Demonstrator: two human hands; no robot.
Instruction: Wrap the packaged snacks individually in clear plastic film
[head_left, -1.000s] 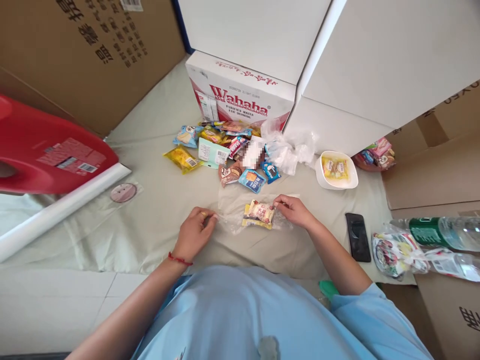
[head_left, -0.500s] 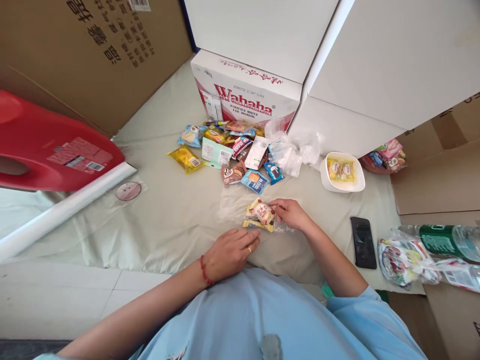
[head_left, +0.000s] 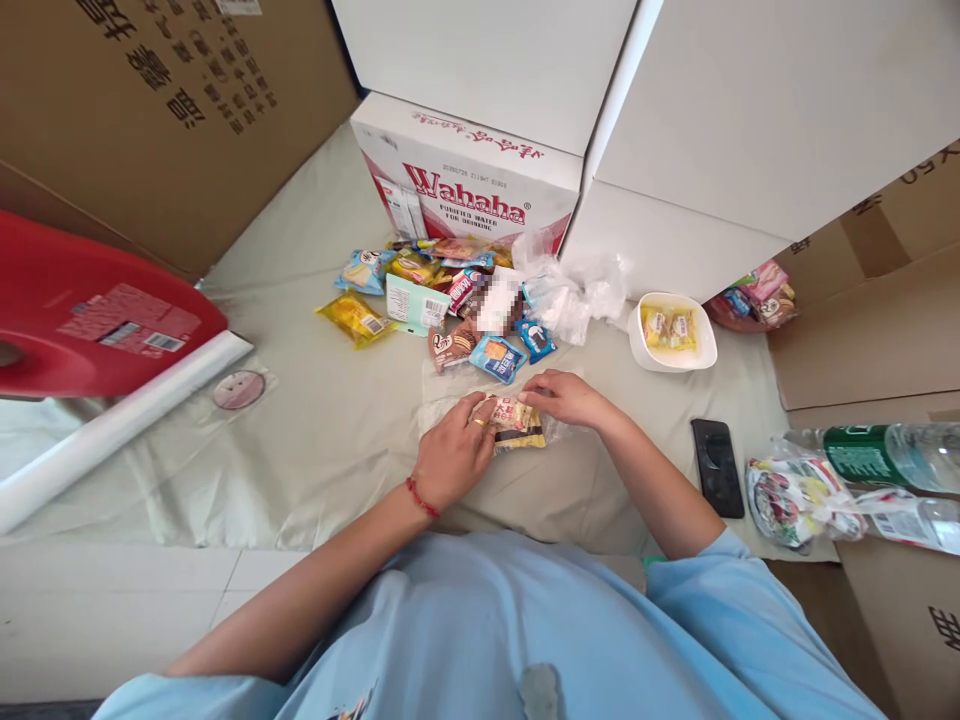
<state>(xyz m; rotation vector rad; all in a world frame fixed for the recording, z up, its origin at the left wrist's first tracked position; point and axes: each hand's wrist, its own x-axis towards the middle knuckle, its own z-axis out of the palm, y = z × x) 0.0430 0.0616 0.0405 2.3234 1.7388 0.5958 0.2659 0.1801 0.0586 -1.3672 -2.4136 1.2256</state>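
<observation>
Left hand (head_left: pixel 454 455) near right hand (head_left: pixel 570 398)

Upper packet (head_left: pixel 511 412) probably cream, red lettering; lower packet (head_left: pixel 526 440) yellow, dark band; bowl (head_left: pixel 679 361) plain white.

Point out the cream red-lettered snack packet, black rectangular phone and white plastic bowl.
Cream red-lettered snack packet (head_left: pixel 511 412), head view: printed front.
Black rectangular phone (head_left: pixel 718 470), head view: upper face.
White plastic bowl (head_left: pixel 684 361), head view: near wall.
</observation>
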